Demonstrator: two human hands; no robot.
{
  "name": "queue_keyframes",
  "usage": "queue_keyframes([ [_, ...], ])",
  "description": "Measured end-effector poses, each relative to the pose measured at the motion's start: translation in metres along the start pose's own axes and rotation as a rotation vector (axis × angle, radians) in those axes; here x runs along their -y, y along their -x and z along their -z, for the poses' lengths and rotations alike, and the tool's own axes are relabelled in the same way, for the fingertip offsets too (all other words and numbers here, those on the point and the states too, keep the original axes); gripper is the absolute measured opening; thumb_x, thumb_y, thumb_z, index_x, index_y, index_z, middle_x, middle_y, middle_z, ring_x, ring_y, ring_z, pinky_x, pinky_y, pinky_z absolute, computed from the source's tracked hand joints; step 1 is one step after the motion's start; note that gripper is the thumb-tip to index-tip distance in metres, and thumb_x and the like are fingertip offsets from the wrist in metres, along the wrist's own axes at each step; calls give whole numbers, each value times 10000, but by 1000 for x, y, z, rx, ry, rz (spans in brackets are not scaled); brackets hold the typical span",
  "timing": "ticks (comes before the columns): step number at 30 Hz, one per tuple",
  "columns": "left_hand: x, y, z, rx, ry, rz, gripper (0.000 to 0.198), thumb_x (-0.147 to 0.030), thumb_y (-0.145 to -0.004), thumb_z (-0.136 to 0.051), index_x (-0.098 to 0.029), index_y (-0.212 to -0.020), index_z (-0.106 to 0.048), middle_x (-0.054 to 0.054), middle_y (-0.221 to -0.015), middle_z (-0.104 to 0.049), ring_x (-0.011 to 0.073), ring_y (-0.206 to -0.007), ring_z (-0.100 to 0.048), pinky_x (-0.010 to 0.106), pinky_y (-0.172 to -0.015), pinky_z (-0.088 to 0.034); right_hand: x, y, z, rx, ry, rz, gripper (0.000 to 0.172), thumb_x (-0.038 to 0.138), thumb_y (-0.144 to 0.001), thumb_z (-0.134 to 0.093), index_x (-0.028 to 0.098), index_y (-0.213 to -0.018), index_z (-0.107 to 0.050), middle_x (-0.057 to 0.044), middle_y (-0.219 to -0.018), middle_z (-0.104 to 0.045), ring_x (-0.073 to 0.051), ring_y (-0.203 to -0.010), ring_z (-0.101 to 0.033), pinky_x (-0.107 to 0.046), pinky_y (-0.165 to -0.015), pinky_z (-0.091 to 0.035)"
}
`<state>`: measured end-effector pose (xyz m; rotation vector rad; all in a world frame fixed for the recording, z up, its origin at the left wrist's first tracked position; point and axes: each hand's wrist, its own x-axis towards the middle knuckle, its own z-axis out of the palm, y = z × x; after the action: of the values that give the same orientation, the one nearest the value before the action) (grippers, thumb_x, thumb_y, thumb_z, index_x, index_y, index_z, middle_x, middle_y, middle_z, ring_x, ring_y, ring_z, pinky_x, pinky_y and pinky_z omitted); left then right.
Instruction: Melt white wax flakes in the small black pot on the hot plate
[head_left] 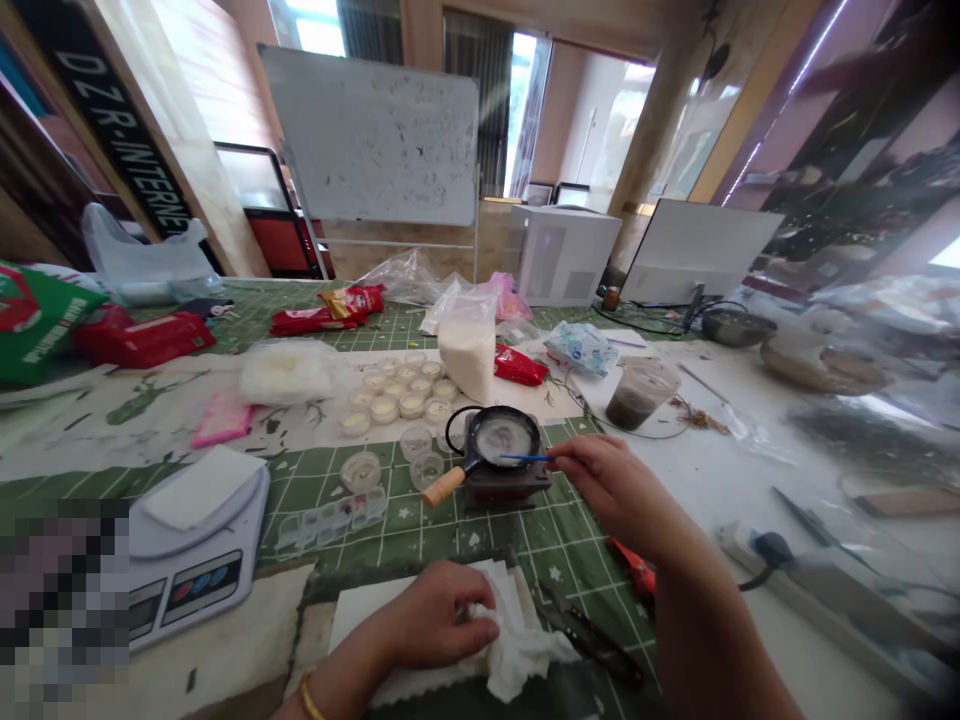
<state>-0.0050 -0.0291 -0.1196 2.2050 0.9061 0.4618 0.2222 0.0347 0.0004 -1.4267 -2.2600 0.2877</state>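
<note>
A small black pan (531, 420) with a wooden handle (444, 487) sits on a dark little stove (504, 488), with whitish material inside. My right hand (600, 480) is closed on a thin blue stick (534, 458), whose far end reaches into the pan. Lower down, my left hand (444, 614) is closed around a crumpled white tissue (517, 655), above white sheets (382, 605) on the table. Several small round cups (385, 408) with pale contents stand behind and left of the pan. A clear compartment box (331, 520) lies left of the stove.
A kitchen scale (202, 545) stands at the left. Behind the pan is a bag of pale granules (466, 350). Scissors (600, 640) lie near the front, a cup of dark material (634, 395) stands right, and a power strip (795, 580) lies beyond my right arm.
</note>
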Motion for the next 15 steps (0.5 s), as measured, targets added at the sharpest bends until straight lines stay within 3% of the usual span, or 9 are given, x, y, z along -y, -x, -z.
queue_keyframes([
  [4,0,0,0,6,5,7,160,-300,-779,-537,-171,-797,-630,13,-741,-651,126,-701,-577,194,-668,-411,-1,-3,-3,-44,79,-96,233,254,-883,-410,214,-955,-627,-32,-892,-703,-195,-897,-606,-406,-952,-291],
  [9,1,-1,2,30,7,15,190,-321,-790,-521,-170,-810,-636,23,-744,-652,130,-692,-573,201,-661,-414,-6,1,8,-106,33,-70,231,311,-867,-428,232,-886,-644,-16,-830,-697,-181,-811,-612,-345,-840,-378],
  [12,1,-2,3,10,39,26,208,-336,-782,-529,-161,-806,-640,22,-730,-646,124,-674,-561,201,-652,-411,-7,1,11,-205,8,-104,222,324,-834,-465,229,-897,-656,-26,-825,-700,-189,-786,-620,-344,-798,-402],
  [15,1,-3,3,6,71,42,229,-357,-773,-535,-153,-792,-638,15,-714,-632,113,-647,-535,194,-623,-402,-8,1,10,-225,4,-140,197,325,-789,-518,225,-878,-663,-28,-807,-704,-199,-783,-628,-357,-789,-411],
])
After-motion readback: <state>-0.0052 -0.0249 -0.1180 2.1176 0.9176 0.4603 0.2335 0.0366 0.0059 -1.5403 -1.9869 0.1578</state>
